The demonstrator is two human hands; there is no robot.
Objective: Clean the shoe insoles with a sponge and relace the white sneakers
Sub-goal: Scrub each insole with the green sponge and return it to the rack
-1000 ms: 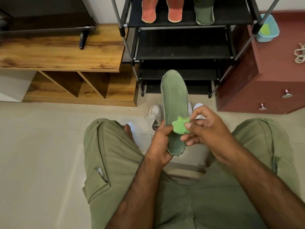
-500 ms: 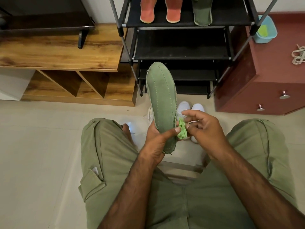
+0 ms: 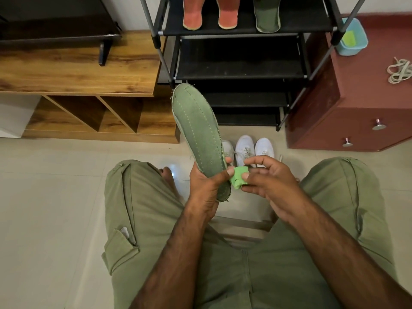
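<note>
My left hand (image 3: pixel 206 186) grips the heel end of a long green insole (image 3: pixel 198 134), whose toe tilts up and to the left. Beside the insole's right edge, my right hand (image 3: pixel 265 181) pinches a small bright green sponge (image 3: pixel 239 176). The sponge sits against my left thumb, off the insole's face. White sneakers (image 3: pixel 254 149) stand on the floor beyond my hands, partly hidden by the insole. Two orange insoles (image 3: pixel 209 13) and another green insole (image 3: pixel 267 15) lie on the top shelf of the black shoe rack (image 3: pixel 240 32).
A blue tub (image 3: pixel 352 37) holding a green sponge and a bundle of white laces (image 3: pixel 399 71) sit on the maroon drawer cabinet (image 3: pixel 356 97) at right. A wooden TV unit (image 3: pixel 78 70) stands at left. My knees flank the tiled floor (image 3: pixel 44 208).
The insole has swung from upright to tilted left. My right hand took the sponge off the insole's heel area and now holds it just to the right of it.
</note>
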